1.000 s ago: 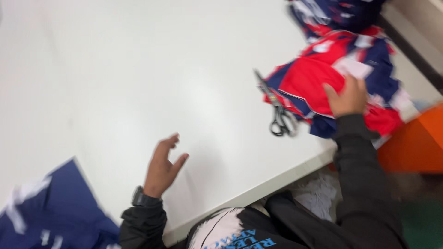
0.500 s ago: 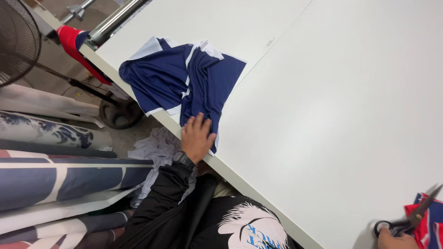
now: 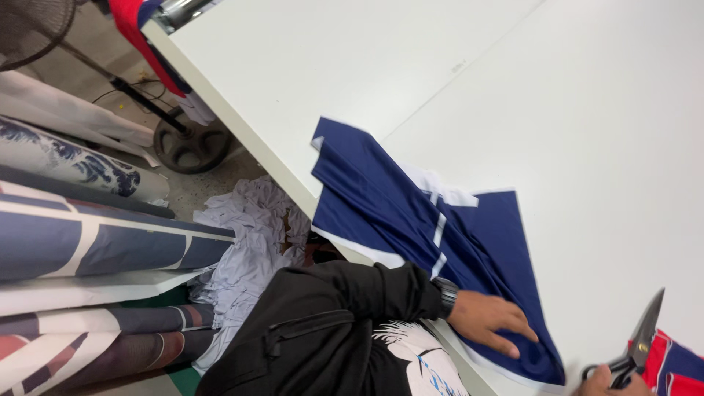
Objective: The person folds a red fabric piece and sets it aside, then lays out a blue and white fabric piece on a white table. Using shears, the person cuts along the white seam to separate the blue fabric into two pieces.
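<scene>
Two hands: left (image 3: pixel 490 320) on navy fabric (image 3: pixel 411 220), right (image 3: pixel 612 383) gripping scissors (image 3: pixel 634 345).

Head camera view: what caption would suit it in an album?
Left hand flat on navy fabric, right hand holding scissors.

Our right hand (image 3: pixel 612 381) and the red fabric (image 3: pixel 671 367) run off the near edge, mostly unseen.

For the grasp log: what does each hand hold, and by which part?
Right hand holds black-handled metal scissors by the handle loops. Left hand lies flat on the navy-and-white fabric piece, gripping nothing.
</scene>
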